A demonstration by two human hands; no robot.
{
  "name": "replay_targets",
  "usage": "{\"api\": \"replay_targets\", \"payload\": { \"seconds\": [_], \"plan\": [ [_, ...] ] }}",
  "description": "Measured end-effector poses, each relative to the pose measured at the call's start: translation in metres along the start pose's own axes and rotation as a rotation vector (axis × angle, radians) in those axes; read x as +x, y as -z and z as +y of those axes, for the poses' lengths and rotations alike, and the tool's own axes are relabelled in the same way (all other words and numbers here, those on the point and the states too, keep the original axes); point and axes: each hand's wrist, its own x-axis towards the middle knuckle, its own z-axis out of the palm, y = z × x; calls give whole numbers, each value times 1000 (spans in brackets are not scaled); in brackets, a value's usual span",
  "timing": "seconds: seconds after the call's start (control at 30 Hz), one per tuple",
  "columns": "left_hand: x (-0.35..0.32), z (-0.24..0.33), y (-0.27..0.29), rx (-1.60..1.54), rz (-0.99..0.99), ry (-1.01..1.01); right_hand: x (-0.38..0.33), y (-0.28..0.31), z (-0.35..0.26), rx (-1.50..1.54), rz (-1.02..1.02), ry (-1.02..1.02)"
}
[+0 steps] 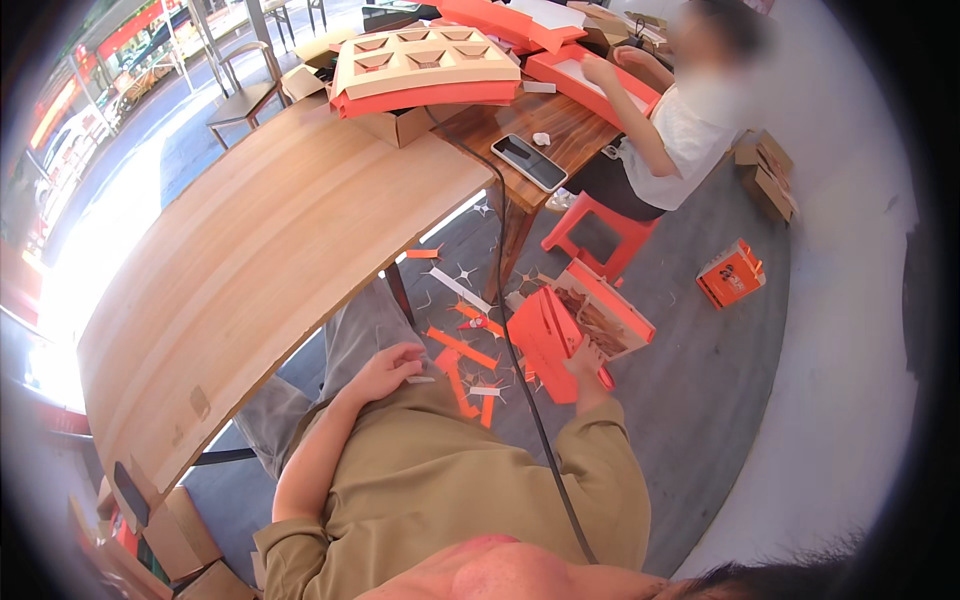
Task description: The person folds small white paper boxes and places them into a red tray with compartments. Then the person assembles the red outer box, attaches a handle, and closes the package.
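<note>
My left hand (385,373) lies on my lap with its fingers loosely stretched out. Beside its fingertips is a small whitish piece (421,380), too small to name. On my right, my right hand (588,362) closes on the edge of a red folded cardboard piece (541,340), low over the floor. Right behind that is an open red carton (627,318) with brown contents that I cannot make out. Orange and white cardboard strips (462,347) lie scattered on the floor nearby.
A wooden table (290,220) spans the left. Beige compartment trays (420,65) and a phone (529,162) lie toward the far side. A co-worker (680,130) handles a red box (590,85) beside a red stool (600,235). A black cable (505,300) hangs before me.
</note>
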Motion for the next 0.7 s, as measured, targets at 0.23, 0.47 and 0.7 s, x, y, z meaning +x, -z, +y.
{"api": "replay_targets", "payload": {
  "seconds": [0.23, 0.47, 0.7],
  "plan": [
    [1, -14, 1, 19, -10, -32, -20, -9, -3, -22, 129, 136],
    [-43, 67, 0, 434, -24, -265, -35, 7, -12, -70, 140, 202],
    [-54, 213, 74, 676, 140, -409, -40, 35, -8, 20, 139, 243]
  ]
}}
